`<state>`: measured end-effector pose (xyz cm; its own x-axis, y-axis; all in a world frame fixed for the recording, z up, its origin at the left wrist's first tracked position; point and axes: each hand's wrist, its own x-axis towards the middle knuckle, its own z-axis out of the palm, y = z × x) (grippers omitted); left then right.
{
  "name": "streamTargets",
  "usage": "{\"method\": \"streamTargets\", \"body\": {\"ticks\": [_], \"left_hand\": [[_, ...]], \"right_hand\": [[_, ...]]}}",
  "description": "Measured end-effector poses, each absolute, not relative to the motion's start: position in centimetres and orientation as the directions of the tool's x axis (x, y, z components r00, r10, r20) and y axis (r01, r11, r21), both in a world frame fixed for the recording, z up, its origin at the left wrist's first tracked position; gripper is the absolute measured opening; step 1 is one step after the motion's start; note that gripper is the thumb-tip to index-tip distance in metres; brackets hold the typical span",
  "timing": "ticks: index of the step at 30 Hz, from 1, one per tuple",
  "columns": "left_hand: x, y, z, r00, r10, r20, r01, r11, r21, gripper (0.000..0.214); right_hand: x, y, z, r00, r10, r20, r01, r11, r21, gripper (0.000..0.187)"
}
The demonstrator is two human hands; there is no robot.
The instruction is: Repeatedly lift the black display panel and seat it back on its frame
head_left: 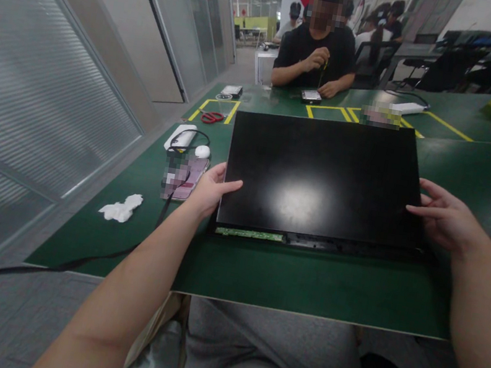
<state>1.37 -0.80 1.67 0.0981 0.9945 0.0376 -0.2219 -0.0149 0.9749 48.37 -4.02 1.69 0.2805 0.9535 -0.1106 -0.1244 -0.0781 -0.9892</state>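
A black display panel (345, 175), flat and rectangular, lies between my two hands above the green table (304, 285). My left hand (215, 190) grips its left edge, thumb on the front face and fingers behind. At the opposite edge, my right hand (447, 216) holds it the same way, with some fingers hidden. Light reflects off the panel's lower middle. Below its near edge runs a dark frame strip (334, 245) with a narrow green circuit board (249, 234). Whether the panel rests on that frame or hangs just above it, I cannot tell.
Left of the panel are a phone (192, 182), a white earbud case (202, 152), a white power bank (181, 137), red scissors (212, 117) and crumpled tissue (121, 208). A black strap (72, 263) crosses the table's left edge. Opposite, a person (317, 51) handles a small device (311, 97).
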Motion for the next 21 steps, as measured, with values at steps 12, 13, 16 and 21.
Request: {"method": "streamTargets", "body": {"ticks": [12, 13, 16, 21], "left_hand": [[1.2, -0.5, 1.1, 0.100, 0.994, 0.039, -0.197, -0.019, 0.980, 0.061], [1.2, -0.5, 1.0, 0.102, 0.994, 0.046, -0.191, -0.025, 0.981, 0.061], [1.2, -0.4, 0.8, 0.107, 0.991, 0.083, -0.155, -0.066, 0.986, 0.061], [1.3, -0.4, 0.6, 0.111, 0.982, 0.153, -0.120, -0.140, 0.983, 0.064]], "right_hand": [[49.0, -3.8, 0.9, 0.267, 0.959, -0.091, -0.045, -0.082, -0.996, 0.067], [49.0, -3.8, 0.8, 0.269, 0.959, -0.090, -0.031, -0.085, -0.996, 0.067], [49.3, -3.7, 0.5, 0.276, 0.959, -0.070, 0.017, -0.077, -0.997, 0.064], [49.3, -3.5, 0.2, 0.309, 0.950, -0.033, 0.069, -0.057, -0.996, 0.063]]}}
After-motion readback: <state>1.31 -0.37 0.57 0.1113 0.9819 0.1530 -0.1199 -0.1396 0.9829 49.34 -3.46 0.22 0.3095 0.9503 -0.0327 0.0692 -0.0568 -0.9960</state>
